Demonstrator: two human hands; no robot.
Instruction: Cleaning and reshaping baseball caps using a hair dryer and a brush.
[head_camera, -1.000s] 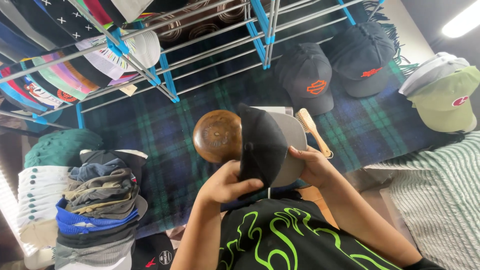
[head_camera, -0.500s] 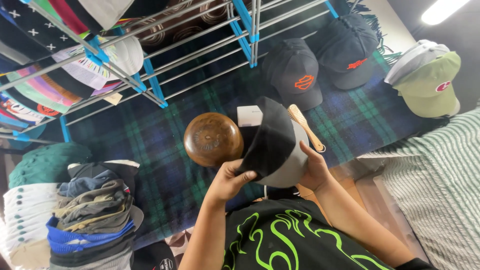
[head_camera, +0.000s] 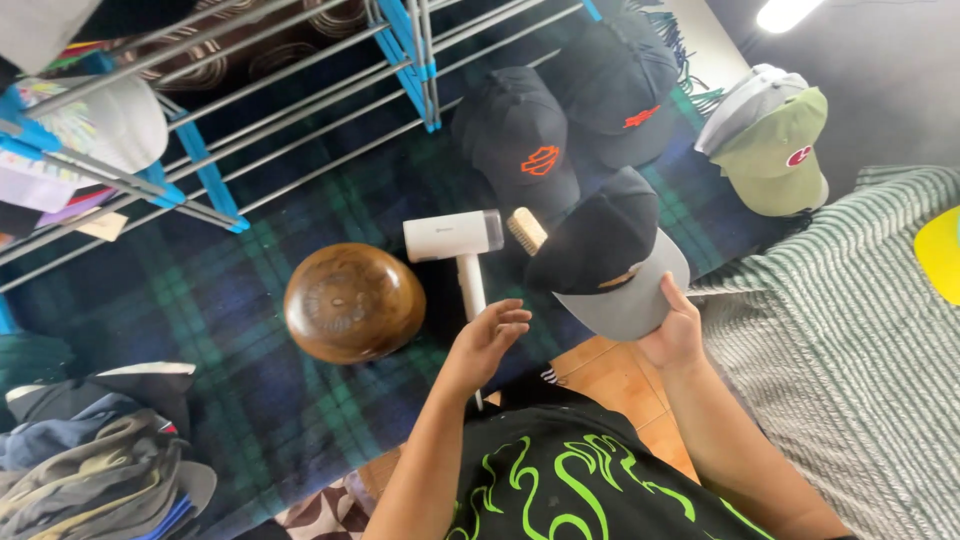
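Black cap gripped by right hand; left hand released, empty, over steamer

Head cam, top-down; close over hands

The left hand hovers open with fingers loosely curled, while the right hand is closed in a grip.
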